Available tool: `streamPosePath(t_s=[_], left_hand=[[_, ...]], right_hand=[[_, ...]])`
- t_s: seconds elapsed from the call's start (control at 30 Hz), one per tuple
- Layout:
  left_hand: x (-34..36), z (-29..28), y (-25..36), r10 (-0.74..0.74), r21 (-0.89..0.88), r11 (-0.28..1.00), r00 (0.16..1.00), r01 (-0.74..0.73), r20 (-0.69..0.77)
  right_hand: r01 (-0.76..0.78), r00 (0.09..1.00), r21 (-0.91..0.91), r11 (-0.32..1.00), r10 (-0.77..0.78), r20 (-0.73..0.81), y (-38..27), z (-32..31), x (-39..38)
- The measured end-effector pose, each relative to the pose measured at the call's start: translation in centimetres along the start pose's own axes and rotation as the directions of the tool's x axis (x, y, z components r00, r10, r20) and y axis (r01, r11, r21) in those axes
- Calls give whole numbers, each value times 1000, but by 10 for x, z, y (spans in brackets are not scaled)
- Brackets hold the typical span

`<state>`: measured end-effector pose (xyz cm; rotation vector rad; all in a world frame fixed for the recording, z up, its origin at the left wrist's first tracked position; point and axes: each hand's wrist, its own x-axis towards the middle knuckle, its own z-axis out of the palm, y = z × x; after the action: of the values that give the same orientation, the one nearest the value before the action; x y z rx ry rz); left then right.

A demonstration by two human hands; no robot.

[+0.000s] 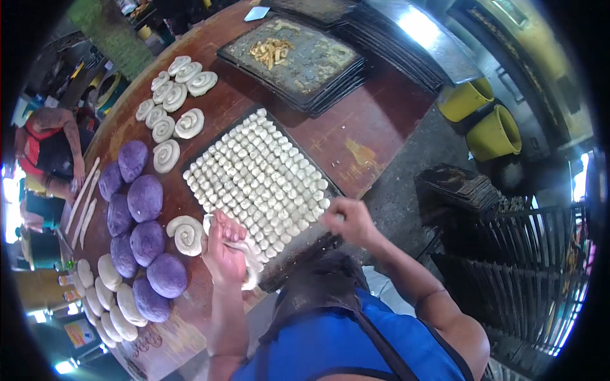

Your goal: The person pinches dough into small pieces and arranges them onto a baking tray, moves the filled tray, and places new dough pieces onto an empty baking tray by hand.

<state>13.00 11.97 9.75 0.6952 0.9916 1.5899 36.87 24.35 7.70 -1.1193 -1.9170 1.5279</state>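
My left hand is wrapped around a strip of pale dough, which trails from the fist over the near left edge of a dark baking tray. Rows of small round dough pieces cover most of that tray. At its right edge my right hand is closed, fingertips beside the last pieces; whatever it may pinch is hidden. Just left of my left hand lies a coiled dough spiral on the brown table.
Left are purple dough balls, pale dough loaves, dough ropes and more coils. Stacked trays stand at the far side, scraps on top. Yellow buckets and metal racks are right. Another person works at far left.
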Motion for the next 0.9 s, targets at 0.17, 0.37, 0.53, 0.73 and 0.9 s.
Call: streamPosePath(t_s=[0.17, 0.37, 0.53, 0.73, 0.9], left_hand=[[-20, 47, -31, -381, 415, 835, 924, 361, -37], [3, -12, -42, -25, 448, 857, 889, 255, -458], [-55, 22, -11, 175, 863, 443, 968, -242, 182], [-65, -39, -66, -270, 349, 892, 958, 285, -93], [-52, -14, -34, -244, 443, 870, 970, 218, 2]], right_hand=[[144, 967, -296, 944, -197, -161, 64, -12, 54], [-34, 995, -424, 905, -8, -96, 32, -2, 53], [483, 851, -176, 858, -413, 326, -72, 46, -45], [342, 937, -147, 928, -348, -18, -60, 110, -43], [250, 965, -122, 960, -257, -47, -58, 95, -46]])
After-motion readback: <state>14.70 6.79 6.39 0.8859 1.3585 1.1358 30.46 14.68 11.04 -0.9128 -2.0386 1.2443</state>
